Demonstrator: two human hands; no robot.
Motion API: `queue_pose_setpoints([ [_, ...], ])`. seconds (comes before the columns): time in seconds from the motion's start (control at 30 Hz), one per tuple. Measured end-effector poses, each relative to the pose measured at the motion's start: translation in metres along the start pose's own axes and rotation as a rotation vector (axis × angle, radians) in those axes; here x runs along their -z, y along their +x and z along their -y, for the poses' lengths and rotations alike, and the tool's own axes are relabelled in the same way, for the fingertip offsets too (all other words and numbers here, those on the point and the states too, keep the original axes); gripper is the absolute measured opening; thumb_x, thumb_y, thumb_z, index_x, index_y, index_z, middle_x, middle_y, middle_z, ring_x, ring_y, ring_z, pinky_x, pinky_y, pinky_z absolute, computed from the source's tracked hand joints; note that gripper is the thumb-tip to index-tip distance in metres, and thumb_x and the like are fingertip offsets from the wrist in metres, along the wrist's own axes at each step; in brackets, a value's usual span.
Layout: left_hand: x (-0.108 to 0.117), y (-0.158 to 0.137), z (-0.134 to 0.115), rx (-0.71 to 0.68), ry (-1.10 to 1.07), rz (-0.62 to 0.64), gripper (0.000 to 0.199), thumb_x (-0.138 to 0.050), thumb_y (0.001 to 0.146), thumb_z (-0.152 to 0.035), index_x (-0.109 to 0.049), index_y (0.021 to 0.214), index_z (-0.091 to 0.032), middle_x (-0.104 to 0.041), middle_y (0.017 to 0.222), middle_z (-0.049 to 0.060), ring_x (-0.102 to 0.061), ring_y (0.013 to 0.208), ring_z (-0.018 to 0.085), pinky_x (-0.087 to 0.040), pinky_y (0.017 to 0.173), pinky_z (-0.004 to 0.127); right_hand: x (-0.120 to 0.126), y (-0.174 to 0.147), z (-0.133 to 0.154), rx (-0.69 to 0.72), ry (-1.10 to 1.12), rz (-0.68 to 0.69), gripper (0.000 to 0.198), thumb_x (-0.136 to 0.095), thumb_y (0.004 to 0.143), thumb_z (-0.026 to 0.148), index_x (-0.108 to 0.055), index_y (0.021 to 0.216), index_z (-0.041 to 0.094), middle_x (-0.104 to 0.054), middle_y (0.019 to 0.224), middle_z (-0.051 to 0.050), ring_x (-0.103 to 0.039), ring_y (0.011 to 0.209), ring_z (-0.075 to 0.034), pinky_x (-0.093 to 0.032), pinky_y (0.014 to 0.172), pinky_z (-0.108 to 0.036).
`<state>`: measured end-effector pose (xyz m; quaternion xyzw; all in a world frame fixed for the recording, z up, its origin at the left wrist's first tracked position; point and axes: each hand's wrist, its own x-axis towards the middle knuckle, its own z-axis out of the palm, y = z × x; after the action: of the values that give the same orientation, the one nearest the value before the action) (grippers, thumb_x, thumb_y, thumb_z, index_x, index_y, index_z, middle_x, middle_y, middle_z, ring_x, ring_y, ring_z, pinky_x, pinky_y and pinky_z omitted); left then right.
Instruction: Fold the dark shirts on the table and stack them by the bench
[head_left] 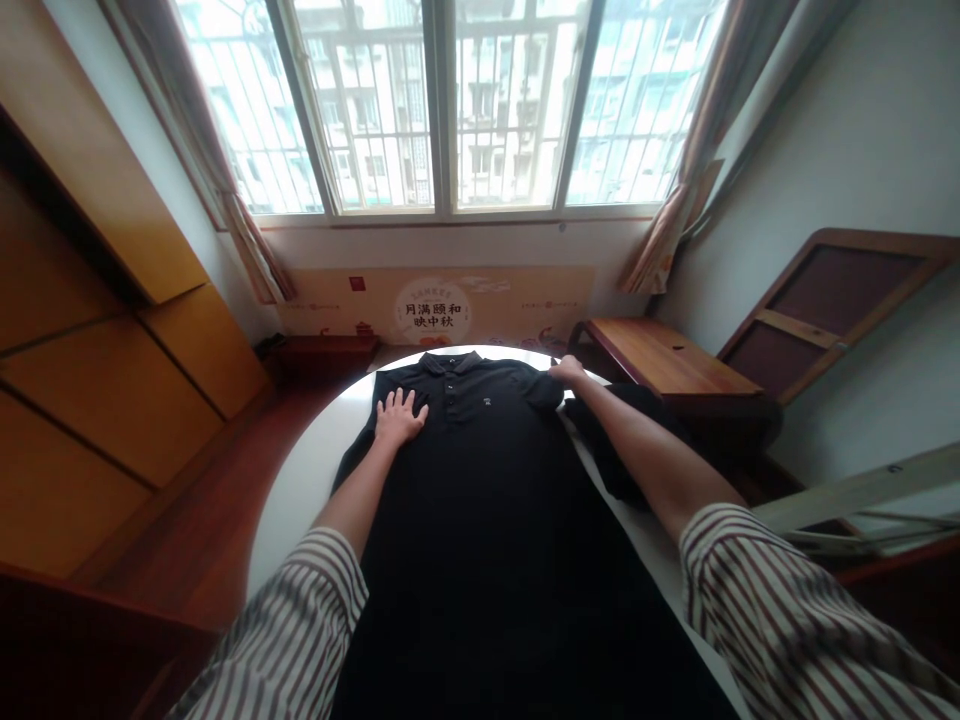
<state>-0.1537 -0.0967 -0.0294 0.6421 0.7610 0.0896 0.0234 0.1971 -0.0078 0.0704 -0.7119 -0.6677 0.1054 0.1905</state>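
Note:
A black polo shirt (495,520) lies front side up on a white round table (289,500), its collar at the far edge and its hem towards me. My left hand (400,417) rests flat on the chest near the left sleeve, fingers spread. At the far right, my right hand (568,370) is closed on the end of the right sleeve, fingers pinched round the cloth. Small buttons run down the placket, and a light logo sits on the chest. Beside the shirt, partly behind my right forearm, is another dark cloth (611,450).
A wooden desk or bench (667,355) stands beyond the table on the right, with a framed panel (832,300) leaning on the wall. Orange-brown cabinets (112,400) line the left side. A printed banner (495,300) hangs below the barred window (510,110).

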Motion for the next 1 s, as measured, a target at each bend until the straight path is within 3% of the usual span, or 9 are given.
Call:
queue_pose_setpoints([
  [0.1, -0.002, 0.001, 0.001, 0.000, -0.003, -0.007, 0.071, -0.029, 0.093, -0.060, -0.033, 0.153, -0.021, -0.025, 0.160, 0.011, -0.019, 0.148, 0.032, -0.014, 0.118, 0.053, -0.008, 0.001, 0.018, 0.049, 0.030, 0.009, 0.035, -0.070, 0.080, 0.028, -0.070, 0.107, 0.005, -0.071, 0.099, -0.021, -0.069, 0.095, -0.031, -0.054, 0.081, -0.034],
  [0.2, -0.003, 0.001, 0.001, -0.001, -0.001, -0.001, 0.072, -0.029, 0.093, -0.061, -0.033, 0.153, -0.020, -0.025, 0.160, 0.011, -0.018, 0.148, 0.033, -0.013, 0.119, 0.052, -0.023, 0.001, 0.038, 0.142, 0.062, 0.093, 0.032, -0.067, 0.084, 0.040, -0.072, 0.089, 0.009, -0.073, 0.083, -0.014, -0.070, 0.079, -0.021, -0.054, 0.076, -0.027],
  [0.27, -0.003, 0.001, 0.001, -0.005, 0.003, 0.001, 0.073, -0.027, 0.093, -0.061, -0.032, 0.153, -0.020, -0.024, 0.161, 0.012, -0.018, 0.148, 0.032, -0.013, 0.119, 0.052, -0.032, 0.004, 0.044, 0.157, 0.058, 0.116, 0.034, -0.062, 0.087, 0.041, -0.072, 0.081, 0.009, -0.072, 0.078, -0.015, -0.070, 0.077, -0.021, -0.053, 0.076, -0.026],
  [0.43, -0.003, 0.000, 0.001, -0.008, 0.009, -0.004, 0.072, -0.027, 0.094, -0.060, -0.031, 0.153, -0.020, -0.023, 0.161, 0.011, -0.018, 0.148, 0.032, -0.014, 0.119, 0.053, -0.048, 0.028, 0.036, 0.061, 0.012, 0.055, 0.032, -0.059, 0.087, 0.031, -0.071, 0.099, 0.004, -0.070, 0.102, -0.024, -0.066, 0.102, -0.029, -0.050, 0.083, -0.030],
  [0.6, -0.004, 0.000, 0.001, -0.008, -0.001, -0.013, 0.072, -0.028, 0.094, -0.061, -0.033, 0.153, -0.020, -0.024, 0.161, 0.011, -0.019, 0.148, 0.033, -0.014, 0.119, 0.053, -0.068, 0.057, 0.029, 0.016, 0.014, 0.064, 0.041, -0.058, 0.088, 0.037, -0.069, 0.107, 0.003, -0.070, 0.100, -0.023, -0.067, 0.096, -0.028, -0.050, 0.079, -0.030],
  [0.7, -0.005, 0.000, 0.001, -0.012, -0.003, -0.022, 0.072, -0.029, 0.093, -0.061, -0.033, 0.153, -0.021, -0.024, 0.161, 0.010, -0.018, 0.148, 0.033, -0.014, 0.119, 0.054, -0.080, 0.066, 0.030, 0.045, -0.002, 0.058, 0.032, -0.055, 0.087, 0.025, -0.070, 0.108, 0.006, -0.070, 0.103, -0.020, -0.066, 0.098, -0.026, -0.049, 0.082, -0.028],
  [0.8, -0.005, 0.000, 0.001, -0.014, 0.001, -0.017, 0.073, -0.027, 0.094, -0.061, -0.032, 0.153, -0.020, -0.023, 0.161, 0.010, -0.018, 0.148, 0.033, -0.014, 0.119, 0.054, -0.087, 0.067, 0.030, 0.060, -0.048, 0.011, 0.037, -0.049, 0.086, 0.017, -0.066, 0.116, 0.004, -0.067, 0.111, -0.024, -0.063, 0.104, -0.030, -0.048, 0.087, -0.033],
  [0.9, -0.004, 0.000, 0.001, -0.012, 0.004, -0.017, 0.073, -0.027, 0.094, -0.061, -0.032, 0.154, -0.019, -0.023, 0.161, 0.011, -0.018, 0.148, 0.033, -0.013, 0.119, 0.054, -0.089, 0.062, 0.032, 0.143, -0.097, -0.039, 0.045, -0.048, 0.086, 0.014, -0.058, 0.128, 0.002, -0.059, 0.125, -0.027, -0.055, 0.117, -0.034, -0.045, 0.095, -0.039],
  [1.0, -0.003, -0.001, 0.001, -0.012, 0.001, -0.020, 0.072, -0.028, 0.094, -0.061, -0.032, 0.153, -0.020, -0.024, 0.161, 0.010, -0.018, 0.148, 0.033, -0.014, 0.119, 0.054, -0.095, 0.058, 0.040, 0.339, -0.126, -0.006, 0.045, -0.047, 0.088, 0.013, -0.058, 0.131, 0.011, -0.055, 0.136, -0.019, -0.047, 0.127, -0.029, -0.038, 0.104, -0.035],
])
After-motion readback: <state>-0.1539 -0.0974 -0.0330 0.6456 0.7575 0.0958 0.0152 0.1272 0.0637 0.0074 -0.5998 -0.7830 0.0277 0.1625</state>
